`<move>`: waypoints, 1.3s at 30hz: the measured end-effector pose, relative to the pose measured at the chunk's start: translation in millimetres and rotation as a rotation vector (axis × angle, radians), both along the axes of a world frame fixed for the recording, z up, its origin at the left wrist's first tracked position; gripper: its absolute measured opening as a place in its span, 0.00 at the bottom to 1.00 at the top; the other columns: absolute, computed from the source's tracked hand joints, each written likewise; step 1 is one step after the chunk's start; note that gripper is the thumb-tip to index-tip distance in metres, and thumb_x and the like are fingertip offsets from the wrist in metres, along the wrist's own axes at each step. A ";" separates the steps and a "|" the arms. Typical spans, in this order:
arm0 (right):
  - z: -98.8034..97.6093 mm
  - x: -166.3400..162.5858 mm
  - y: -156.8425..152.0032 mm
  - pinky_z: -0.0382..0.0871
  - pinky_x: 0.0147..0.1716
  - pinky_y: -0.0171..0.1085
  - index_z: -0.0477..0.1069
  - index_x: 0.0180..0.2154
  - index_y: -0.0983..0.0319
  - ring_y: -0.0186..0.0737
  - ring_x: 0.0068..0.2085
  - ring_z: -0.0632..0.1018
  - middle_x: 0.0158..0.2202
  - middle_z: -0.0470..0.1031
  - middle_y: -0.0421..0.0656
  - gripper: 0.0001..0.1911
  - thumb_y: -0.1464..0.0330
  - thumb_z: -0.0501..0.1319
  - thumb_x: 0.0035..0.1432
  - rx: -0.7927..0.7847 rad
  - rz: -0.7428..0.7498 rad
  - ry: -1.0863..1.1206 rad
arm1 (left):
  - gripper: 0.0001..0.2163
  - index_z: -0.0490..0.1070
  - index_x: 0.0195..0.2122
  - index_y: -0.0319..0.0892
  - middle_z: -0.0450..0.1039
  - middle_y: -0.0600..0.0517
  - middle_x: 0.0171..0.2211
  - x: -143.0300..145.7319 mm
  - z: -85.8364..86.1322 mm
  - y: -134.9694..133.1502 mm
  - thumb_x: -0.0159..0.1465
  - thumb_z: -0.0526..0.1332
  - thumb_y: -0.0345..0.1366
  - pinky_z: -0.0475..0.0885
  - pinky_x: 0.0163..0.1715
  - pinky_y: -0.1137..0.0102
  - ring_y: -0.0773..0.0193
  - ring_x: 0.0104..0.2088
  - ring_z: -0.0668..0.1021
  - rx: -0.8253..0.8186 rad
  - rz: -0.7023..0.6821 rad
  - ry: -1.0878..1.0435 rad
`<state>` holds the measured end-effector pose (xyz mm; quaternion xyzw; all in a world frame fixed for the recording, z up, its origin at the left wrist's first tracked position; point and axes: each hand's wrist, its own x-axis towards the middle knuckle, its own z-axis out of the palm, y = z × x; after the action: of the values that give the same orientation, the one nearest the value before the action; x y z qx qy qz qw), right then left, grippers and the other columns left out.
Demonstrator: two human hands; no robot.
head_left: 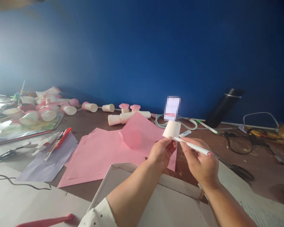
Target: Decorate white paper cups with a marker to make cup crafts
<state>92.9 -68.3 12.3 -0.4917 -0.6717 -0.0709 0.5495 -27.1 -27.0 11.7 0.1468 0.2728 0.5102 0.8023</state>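
My left hand [161, 152] is closed on a small white paper cup [172, 128], held up with its open end toward me above the pink paper sheets [101, 154]. My right hand [198, 160] grips a white pen [192, 145], and the pen's tip rests against the cup's lower rim. A light-blue pen cap [186, 133] sticks up beside the cup, near my right fingers. Both hands hover over the far edge of a white cardboard box [170, 201].
Behind the pink sheets lie stacked white cups [123, 118], with two pink-topped cups beside them. A tray of pink-and-white cup pieces [35, 108] sits at far left. A red cutter and glue gun [49, 142] rest on purple paper. A black flask [223, 107], cables and scissors [241, 171] sit at right.
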 end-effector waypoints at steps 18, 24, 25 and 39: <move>1.3 -1.4 -1.7 0.71 0.43 0.39 0.74 0.42 0.59 0.39 0.41 0.77 0.38 0.77 0.43 0.09 0.70 0.62 0.57 -0.024 0.002 -0.010 | 0.03 0.72 0.32 0.33 0.72 0.47 0.28 2.2 -1.8 1.7 0.59 0.60 0.27 0.73 0.35 0.74 0.69 0.29 0.76 -0.071 0.022 -0.005; 2.5 -1.5 -2.1 0.72 0.42 0.40 0.74 0.41 0.59 0.40 0.40 0.78 0.38 0.77 0.43 0.09 0.69 0.62 0.57 -0.017 -0.020 -0.001 | 0.03 0.72 0.32 0.32 0.73 0.45 0.28 1.8 -4.5 2.5 0.59 0.60 0.28 0.73 0.36 0.73 0.67 0.30 0.77 -0.059 0.010 -0.002; 2.5 -1.4 -2.3 0.72 0.41 0.40 0.74 0.41 0.59 0.40 0.39 0.78 0.37 0.77 0.43 0.08 0.69 0.62 0.57 -0.012 -0.019 0.002 | 0.03 0.72 0.32 0.32 0.73 0.45 0.28 1.8 -4.3 2.2 0.59 0.60 0.28 0.73 0.36 0.73 0.67 0.30 0.77 -0.053 0.004 -0.003; 4.9 0.8 -7.7 0.75 0.35 0.42 0.74 0.40 0.60 0.40 0.32 0.79 0.36 0.76 0.45 0.08 0.70 0.63 0.56 0.055 -0.028 0.111 | 0.05 0.73 0.30 0.31 0.73 0.44 0.30 -1.0 9.7 -4.3 0.59 0.62 0.29 0.71 0.42 0.69 0.66 0.33 0.77 0.086 -0.018 0.056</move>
<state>93.7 -76.0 17.1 -0.4888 -0.6311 -0.0699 0.5982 -28.1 -31.3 21.4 0.1979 0.2715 0.5098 0.7920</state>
